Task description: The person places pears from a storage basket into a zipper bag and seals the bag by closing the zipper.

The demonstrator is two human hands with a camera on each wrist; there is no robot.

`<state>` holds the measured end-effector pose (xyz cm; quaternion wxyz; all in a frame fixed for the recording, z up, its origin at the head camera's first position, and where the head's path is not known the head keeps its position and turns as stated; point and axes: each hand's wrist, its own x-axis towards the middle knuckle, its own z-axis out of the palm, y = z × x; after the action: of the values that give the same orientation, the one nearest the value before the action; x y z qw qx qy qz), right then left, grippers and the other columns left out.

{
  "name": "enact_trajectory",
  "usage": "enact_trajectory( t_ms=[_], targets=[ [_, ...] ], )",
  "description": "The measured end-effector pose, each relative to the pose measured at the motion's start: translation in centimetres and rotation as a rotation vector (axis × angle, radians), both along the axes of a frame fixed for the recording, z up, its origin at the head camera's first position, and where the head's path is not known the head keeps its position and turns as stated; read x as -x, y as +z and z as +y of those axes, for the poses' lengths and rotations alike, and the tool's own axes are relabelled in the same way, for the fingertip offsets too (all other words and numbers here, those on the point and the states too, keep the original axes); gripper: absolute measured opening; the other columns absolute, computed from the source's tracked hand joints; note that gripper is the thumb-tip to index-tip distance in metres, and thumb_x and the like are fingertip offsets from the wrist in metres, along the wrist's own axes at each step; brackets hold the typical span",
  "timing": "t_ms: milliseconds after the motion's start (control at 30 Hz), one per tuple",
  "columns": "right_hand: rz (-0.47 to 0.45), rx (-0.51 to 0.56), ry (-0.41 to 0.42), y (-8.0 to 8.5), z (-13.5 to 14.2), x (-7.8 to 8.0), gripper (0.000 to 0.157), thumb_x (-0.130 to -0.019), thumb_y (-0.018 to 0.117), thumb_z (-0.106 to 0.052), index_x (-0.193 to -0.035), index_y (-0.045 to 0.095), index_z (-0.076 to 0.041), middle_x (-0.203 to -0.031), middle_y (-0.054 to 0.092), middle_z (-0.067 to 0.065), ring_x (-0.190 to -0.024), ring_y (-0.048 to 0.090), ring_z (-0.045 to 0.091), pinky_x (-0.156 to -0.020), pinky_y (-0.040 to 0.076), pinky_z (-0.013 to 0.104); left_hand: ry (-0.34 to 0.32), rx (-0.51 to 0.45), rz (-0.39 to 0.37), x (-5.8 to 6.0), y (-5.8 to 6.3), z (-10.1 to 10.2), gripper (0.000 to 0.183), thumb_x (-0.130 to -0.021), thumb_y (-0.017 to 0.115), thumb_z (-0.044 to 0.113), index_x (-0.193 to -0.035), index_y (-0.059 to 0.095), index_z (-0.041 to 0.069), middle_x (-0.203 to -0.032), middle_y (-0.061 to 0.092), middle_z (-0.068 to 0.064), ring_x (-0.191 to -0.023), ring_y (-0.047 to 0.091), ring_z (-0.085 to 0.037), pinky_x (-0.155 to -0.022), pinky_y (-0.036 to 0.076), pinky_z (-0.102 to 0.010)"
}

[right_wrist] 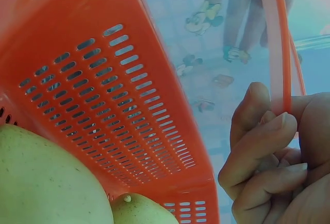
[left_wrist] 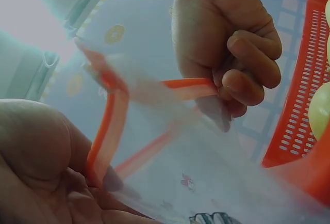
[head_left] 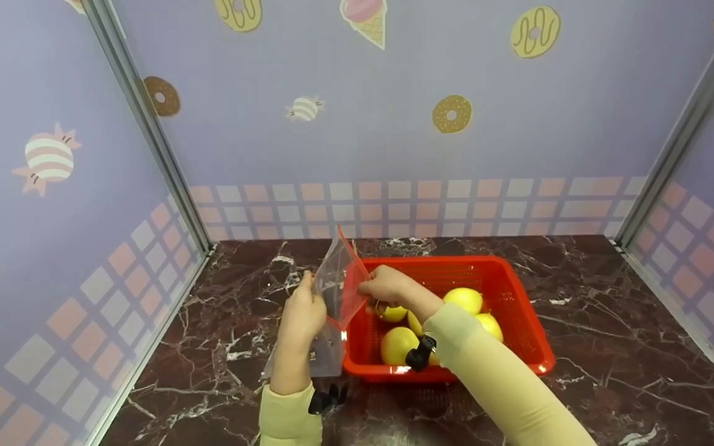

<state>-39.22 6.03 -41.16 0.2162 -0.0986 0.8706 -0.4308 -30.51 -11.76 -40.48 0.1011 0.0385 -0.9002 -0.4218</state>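
A clear zip bag (head_left: 326,285) with an orange-red zip strip stands with its mouth spread open between both hands. My left hand (head_left: 301,316) holds its left edge, the thumb over the strip in the left wrist view. On the opposite edge, my right hand (head_left: 394,288) pinches the strip (right_wrist: 281,43) between thumb and curled fingers. Small cartoon prints (right_wrist: 203,20) show on the film. The bag's lower part hangs by the left wall of a red plastic basket (head_left: 518,297). Several round yellow-green fruits (head_left: 399,344) lie in the basket, partly hidden by the right forearm.
The basket rests on a dark red marble-patterned tabletop (head_left: 605,334). Behind it rises a lilac wall (head_left: 394,142) with sweets and checks printed on it. Side panels with metal corner posts (head_left: 158,148) flank the table.
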Motion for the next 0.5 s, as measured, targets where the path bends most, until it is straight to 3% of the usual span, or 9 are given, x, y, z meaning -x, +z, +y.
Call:
enact_trajectory(
  t_ms=[100, 233, 500],
  targets=[
    [0.004, -0.006, 0.012, -0.08, -0.02, 0.0, 0.034, -0.094, 0.059, -0.018, -0.062, 0.064, -0.01, -0.055, 0.064, 0.004, -0.039, 0.05, 0.007, -0.037, 0.028, 0.018, -0.005, -0.003, -0.009, 0.25, -0.3, -0.03, 0.058, -0.097, 0.039, 0.002, -0.154, 0.037, -0.009, -0.152, 0.05, -0.028, -0.134, 0.056, -0.045, -0.11, 0.045, -0.057],
    [0.007, -0.004, 0.022, -0.05, 0.0, -0.04, 0.035, -0.095, 0.058, -0.018, -0.06, 0.063, -0.01, -0.056, 0.065, 0.005, -0.039, 0.05, 0.007, -0.038, 0.028, 0.018, 0.012, 0.034, 0.041, 0.48, -0.58, 0.09, 0.047, -0.1, 0.042, 0.004, -0.144, 0.05, -0.011, -0.144, 0.056, -0.032, -0.133, 0.055, -0.049, -0.112, 0.045, -0.058],
    [-0.047, 0.016, 0.014, -0.27, 0.66, 0.01, 0.03, -0.096, 0.06, -0.019, -0.068, 0.067, -0.01, -0.059, 0.066, 0.005, -0.042, 0.053, 0.008, -0.039, 0.029, 0.019, 0.006, -0.015, 0.074, -0.05, 0.13, 0.02, 0.042, -0.106, 0.04, 0.007, -0.142, 0.052, -0.011, -0.143, 0.056, -0.032, -0.135, 0.053, -0.049, -0.115, 0.042, -0.058]
  ],
)
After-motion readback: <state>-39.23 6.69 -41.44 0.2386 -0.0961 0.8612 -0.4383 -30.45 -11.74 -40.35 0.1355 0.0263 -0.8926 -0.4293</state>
